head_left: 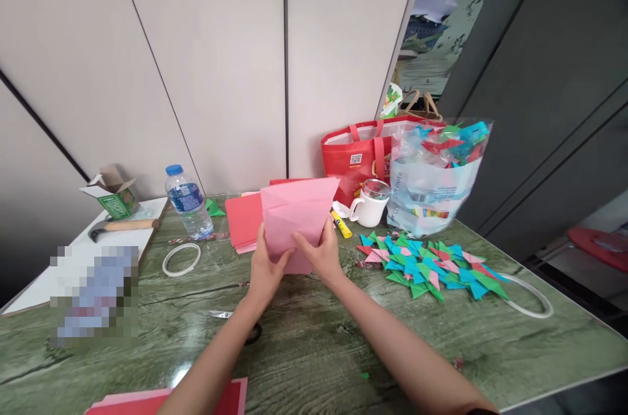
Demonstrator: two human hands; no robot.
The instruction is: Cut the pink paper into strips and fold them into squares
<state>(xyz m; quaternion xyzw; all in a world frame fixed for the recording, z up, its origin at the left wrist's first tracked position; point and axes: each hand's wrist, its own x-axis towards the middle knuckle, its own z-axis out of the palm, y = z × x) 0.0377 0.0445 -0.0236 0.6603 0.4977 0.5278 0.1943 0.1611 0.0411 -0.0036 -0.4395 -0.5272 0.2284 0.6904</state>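
Note:
Both my hands hold up a pink sheet of paper [297, 212] above the green table [314, 343]. My left hand [265, 268] grips its lower left edge, fingers closed on it. Pinching the lower right edge is my right hand [324, 251]. The sheet shows fold creases and stands nearly upright. Behind it lies a stack of red and pink paper [244, 220]. A pair of scissors [230, 317] lies on the table under my left forearm, partly hidden.
Folded paper triangles [432, 266] in green, blue, red and pink lie right. A plastic bag [434, 173], red tote [360, 156], white mug [370, 203], yellow marker [341, 223], water bottle [189, 202], tape ring [181, 258], hammer [122, 226] and small box [112, 192] stand around.

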